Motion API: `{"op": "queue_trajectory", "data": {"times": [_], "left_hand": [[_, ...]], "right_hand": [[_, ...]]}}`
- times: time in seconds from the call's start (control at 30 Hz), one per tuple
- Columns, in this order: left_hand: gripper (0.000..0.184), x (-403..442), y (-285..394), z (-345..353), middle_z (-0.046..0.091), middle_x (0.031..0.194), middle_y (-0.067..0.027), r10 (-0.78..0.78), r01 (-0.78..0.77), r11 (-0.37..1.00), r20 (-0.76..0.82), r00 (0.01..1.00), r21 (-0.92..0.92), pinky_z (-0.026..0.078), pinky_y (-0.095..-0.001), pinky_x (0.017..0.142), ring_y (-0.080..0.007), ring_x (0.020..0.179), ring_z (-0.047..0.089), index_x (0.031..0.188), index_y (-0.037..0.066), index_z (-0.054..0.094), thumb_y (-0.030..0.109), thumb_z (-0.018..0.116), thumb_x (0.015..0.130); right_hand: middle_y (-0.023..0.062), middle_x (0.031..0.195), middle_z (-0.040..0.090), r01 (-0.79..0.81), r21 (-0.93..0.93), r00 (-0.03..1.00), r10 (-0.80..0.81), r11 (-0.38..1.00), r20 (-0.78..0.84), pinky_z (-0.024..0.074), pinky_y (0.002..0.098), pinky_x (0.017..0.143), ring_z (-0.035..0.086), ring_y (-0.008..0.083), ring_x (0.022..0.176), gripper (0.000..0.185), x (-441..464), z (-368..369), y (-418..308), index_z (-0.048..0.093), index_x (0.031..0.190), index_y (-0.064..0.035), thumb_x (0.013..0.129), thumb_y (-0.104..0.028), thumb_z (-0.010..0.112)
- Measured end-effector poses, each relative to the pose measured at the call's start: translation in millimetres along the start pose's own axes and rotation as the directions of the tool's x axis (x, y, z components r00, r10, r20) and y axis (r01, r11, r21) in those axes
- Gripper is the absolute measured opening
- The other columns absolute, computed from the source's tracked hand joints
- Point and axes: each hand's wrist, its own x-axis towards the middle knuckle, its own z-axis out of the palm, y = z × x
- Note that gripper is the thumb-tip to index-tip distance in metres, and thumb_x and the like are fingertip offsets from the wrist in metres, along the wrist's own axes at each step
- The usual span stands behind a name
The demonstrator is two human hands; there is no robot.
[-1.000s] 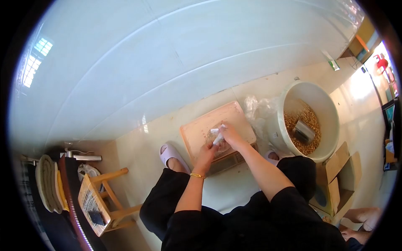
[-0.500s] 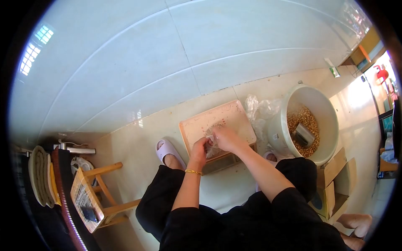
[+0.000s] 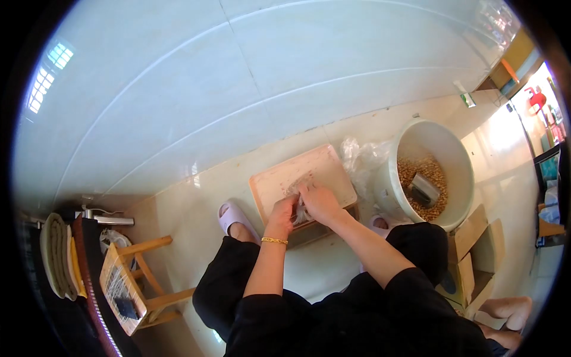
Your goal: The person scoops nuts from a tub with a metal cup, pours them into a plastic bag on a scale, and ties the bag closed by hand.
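Over a pink tray (image 3: pixel 326 159), my left hand (image 3: pixel 282 215) and my right hand (image 3: pixel 320 202) are close together, fingers curled and pinching a small clear plastic bag (image 3: pixel 301 212). The bag's upper part is bunched between them; what is inside it cannot be made out. A gold bracelet (image 3: pixel 274 240) circles my left wrist. Small reddish marks or bits show on the tray's surface. To the right, a pale round bucket (image 3: pixel 461 172) holds tan kernels or nuts (image 3: pixel 436 168), with a metal scoop (image 3: pixel 425 189) lying in them.
Crumpled clear plastic (image 3: pixel 363 156) lies between tray and bucket. An open cardboard box (image 3: pixel 479 262) stands below the bucket, near another person's bare limb (image 3: pixel 507 310). A wooden stool (image 3: pixel 122 282) with a dark phone-like object is at left. My feet in lilac slippers (image 3: pixel 229 215) flank the tray.
Both hands stay at the bag; my right hand has drawn slightly closer to the left and its fingers have shifted at the bag's top. The whole view has moved a little.
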Motion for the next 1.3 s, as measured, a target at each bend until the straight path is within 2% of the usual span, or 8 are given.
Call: {"op": "queue_trajectory", "data": {"times": [0.3, 0.57, 0.77, 1.03, 1.1, 1.13, 1.2, 1.3], "left_hand": [[0.011, -17.1, 6.5, 1.9, 0.054, 0.069, 0.0019, -0.044, 0.045, 0.992, -0.010, 0.999, 0.118, 0.038, -0.0248, 0.053, -0.0095, 0.060, 0.047, 0.093, 0.007, 0.062, 0.013, 0.063, 0.083], [0.011, 11.6, -6.7, -12.2, 0.053, 0.069, 0.0048, 0.305, -0.272, 0.947, -0.217, 0.927, 0.169, 0.037, -0.0247, 0.055, -0.0066, 0.064, 0.050, 0.087, 0.011, 0.058, 0.021, 0.054, 0.090], [0.016, 37.2, -16.6, -52.8, 0.055, 0.073, -0.0033, -0.017, -0.090, 0.982, -0.555, 0.832, -0.165, 0.042, -0.0250, 0.053, -0.0114, 0.058, 0.049, 0.089, 0.003, 0.054, 0.017, 0.047, 0.094], [0.017, 28.8, -23.5, -50.8, 0.057, 0.076, -0.0052, 0.042, -0.125, 0.982, -0.484, 0.874, -0.141, 0.046, -0.0253, 0.055, -0.0137, 0.061, 0.057, 0.088, 0.004, 0.052, 0.015, 0.040, 0.095], [0.017, 13.6, -6.5, -34.5, 0.058, 0.077, -0.0059, 0.147, -0.229, 0.966, -0.480, 0.865, -0.116, 0.046, -0.0254, 0.056, -0.0142, 0.063, 0.059, 0.088, 0.004, 0.051, 0.016, 0.041, 0.095], [0.018, 8.9, 0.4, -29.7, 0.060, 0.078, -0.0066, 0.222, -0.274, 0.955, -0.345, 0.912, -0.111, 0.047, -0.0256, 0.057, -0.0143, 0.064, 0.059, 0.089, 0.005, 0.051, 0.018, 0.041, 0.096], [0.019, 1.5, 11.4, -20.4, 0.062, 0.078, -0.0072, 0.295, -0.321, 0.941, -0.204, 0.933, -0.105, 0.047, -0.0259, 0.058, -0.0144, 0.066, 0.059, 0.091, 0.006, 0.051, 0.020, 0.042, 0.096], [0.020, -5.4, 21.1, -6.4, 0.063, 0.081, -0.0071, 0.407, -0.385, 0.903, -0.088, 0.909, 0.191, 0.047, -0.0254, 0.064, -0.0132, 0.068, 0.059, 0.090, 0.006, 0.051, 0.023, 0.045, 0.096]], "right_hand": [[0.0188, 0.089, 0.061, -0.035, 0.008, 0.999, 0.035, 0.999, -0.041, 0.0479, 0.0425, 0.078, 0.055, 0.0348, 0.094, 0.022, -3.7, 1.0, -3.0, 0.048, 0.096, -0.0001, 0.076, -0.006, 0.055], [0.0170, 0.091, 0.064, -0.020, -0.051, 0.999, 0.018, 0.999, -0.039, 0.0504, 0.0411, 0.075, 0.057, 0.0316, 0.097, 0.018, 4.6, 5.8, 2.6, 0.055, 0.097, -0.0014, 0.083, -0.011, 0.047], [0.0152, 0.084, 0.066, -0.265, -0.164, 0.942, 0.291, 0.950, 0.165, 0.0512, 0.0442, 0.068, 0.064, 0.0318, 0.080, 0.015, -16.5, 10.3, 47.6, 0.062, 0.085, -0.0042, 0.081, -0.012, 0.050], [0.0161, 0.081, 0.066, -0.273, -0.200, 0.863, 0.332, 0.941, 0.381, 0.0522, 0.0413, 0.065, 0.065, 0.0286, 0.074, 0.020, -26.3, 28.6, 87.5, 0.065, 0.089, -0.0024, 0.086, -0.017, 0.051], [0.0118, 0.083, 0.064, -0.638, 0.687, 0.755, 0.458, 0.347, 0.470, 0.0532, 0.0361, 0.064, 0.063, 0.0221, 0.075, 0.025, -8.0, 33.6, 89.6, 0.063, 0.095, -0.0016, 0.090, -0.024, 0.053], [0.0118, 0.083, 0.064, -0.635, 0.691, 0.758, 0.454, 0.346, 0.469, 0.0532, 0.0361, 0.064, 0.063, 0.0221, 0.075, 0.025, -1.0, 25.2, 80.9, 0.063, 0.095, -0.0016, 0.090, -0.024, 0.053], [0.0066, 0.089, 0.061, -0.512, 0.851, 0.786, 0.338, -0.115, 0.518, 0.0534, 0.0328, 0.062, 0.060, 0.0160, 0.080, 0.028, 8.5, 0.8, 54.3, 0.059, 0.103, -0.0023, 0.092, -0.028, 0.053], [0.0041, 0.101, 0.060, -0.570, 0.811, 0.745, 0.331, -0.134, 0.579, 0.0523, 0.0343, 0.072, 0.057, 0.0164, 0.092, 0.026, 16.6, 10.1, 41.5, 0.056, 0.106, -0.0041, 0.095, -0.027, 0.049]]}}
